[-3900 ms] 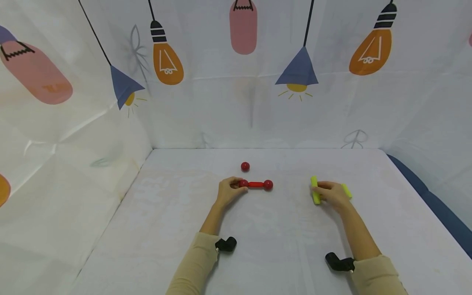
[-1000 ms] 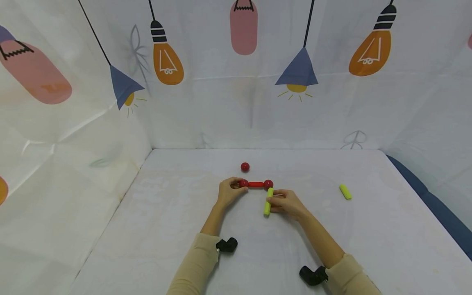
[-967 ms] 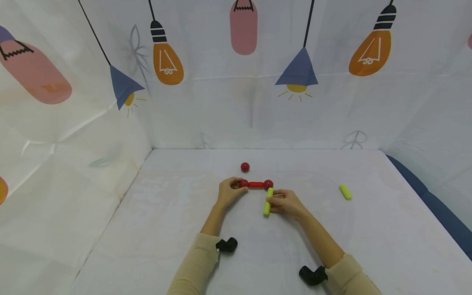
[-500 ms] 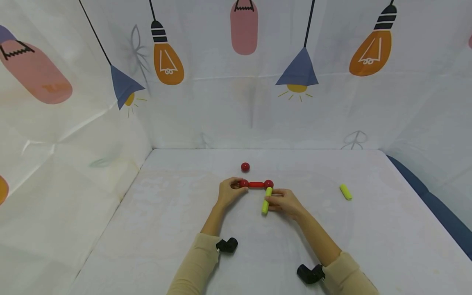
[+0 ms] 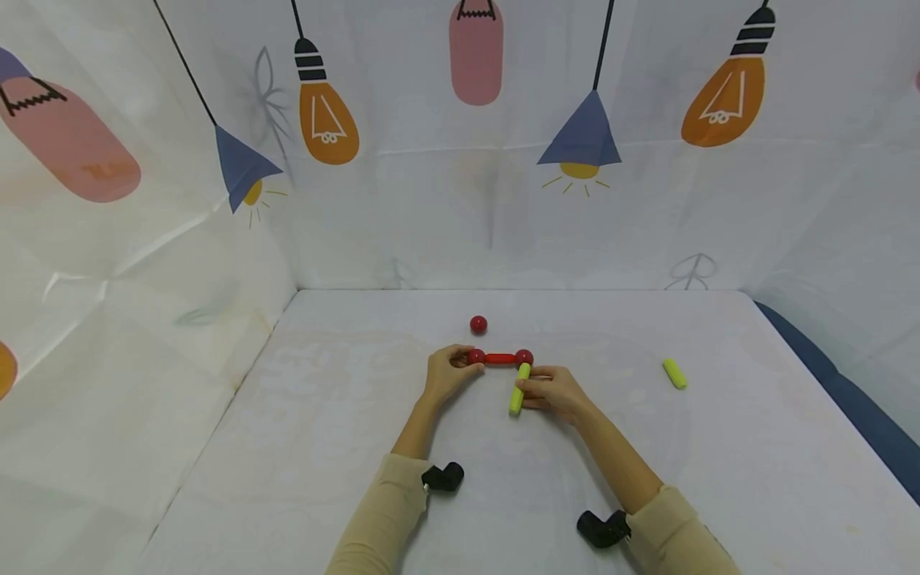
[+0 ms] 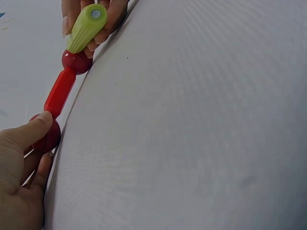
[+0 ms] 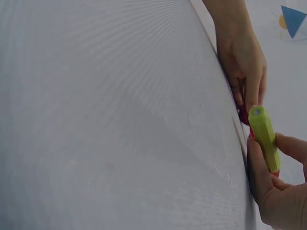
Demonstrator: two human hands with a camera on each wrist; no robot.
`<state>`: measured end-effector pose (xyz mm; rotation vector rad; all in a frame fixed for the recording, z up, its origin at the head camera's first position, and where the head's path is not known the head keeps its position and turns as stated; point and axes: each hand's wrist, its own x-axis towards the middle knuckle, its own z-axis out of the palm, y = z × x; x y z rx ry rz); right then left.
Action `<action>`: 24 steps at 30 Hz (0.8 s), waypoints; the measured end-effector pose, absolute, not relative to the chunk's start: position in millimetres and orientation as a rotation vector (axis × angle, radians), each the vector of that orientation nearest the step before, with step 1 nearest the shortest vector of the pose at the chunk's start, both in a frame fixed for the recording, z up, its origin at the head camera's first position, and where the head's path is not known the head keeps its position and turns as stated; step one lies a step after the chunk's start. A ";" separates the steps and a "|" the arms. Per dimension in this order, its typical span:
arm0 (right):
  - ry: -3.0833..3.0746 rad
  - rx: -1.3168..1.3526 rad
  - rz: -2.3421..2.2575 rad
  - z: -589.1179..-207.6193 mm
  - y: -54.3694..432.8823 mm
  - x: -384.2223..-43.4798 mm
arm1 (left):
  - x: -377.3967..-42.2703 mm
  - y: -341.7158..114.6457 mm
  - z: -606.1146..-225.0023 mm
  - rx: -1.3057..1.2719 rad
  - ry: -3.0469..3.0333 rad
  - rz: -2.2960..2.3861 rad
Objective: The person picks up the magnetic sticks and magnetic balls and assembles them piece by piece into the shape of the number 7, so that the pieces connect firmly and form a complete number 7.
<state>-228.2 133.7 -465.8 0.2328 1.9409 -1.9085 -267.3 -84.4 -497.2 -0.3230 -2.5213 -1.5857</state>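
Observation:
In the head view my left hand (image 5: 443, 377) pinches a dark red ball (image 5: 476, 357) between thumb and fingers. From that ball a bright red magnetic stick (image 5: 500, 359) runs right to a second red ball (image 5: 525, 355), all in one line on the table. My right hand (image 5: 562, 393) grips a yellow-green magnetic stick (image 5: 517, 393), its far end right at the second ball. The left wrist view shows a silvery disc in the near end of the yellow-green stick (image 6: 87, 28), which points back towards me. My fingers partly hide the left ball.
Behind the red stick a loose red ball (image 5: 477, 324) sits on the white table (image 5: 345, 399). Another yellow-green stick (image 5: 674, 373) lies off to the right. White sheeting (image 5: 431, 216) with printed lamps stands behind and to the left.
My right hand has carried the yellow-green stick leftward from beside the other one to the right-hand ball, then shifted it slightly. My left hand has stayed on the left ball.

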 end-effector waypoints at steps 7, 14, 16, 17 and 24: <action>1.939 0.223 -1.898 -466.1 134.3 -228.7 | -267.5 -84.0 -495.8 -0.319 -2.531 -1.585; 1.946 0.204 -1.854 -466.7 135.2 -228.9 | -267.1 -84.0 -496.0 -0.326 -2.518 -1.589; 1.933 0.205 -1.864 -467.2 135.3 -229.2 | -266.8 -83.8 -496.2 -0.323 -2.515 -1.592; 1.928 0.209 -1.870 -467.5 135.3 -229.5 | -267.0 -83.6 -496.3 -0.321 -2.515 -1.593; 1.911 0.205 -1.896 -469.3 135.8 -230.4 | -267.4 -82.8 -497.5 -0.326 -2.502 -1.585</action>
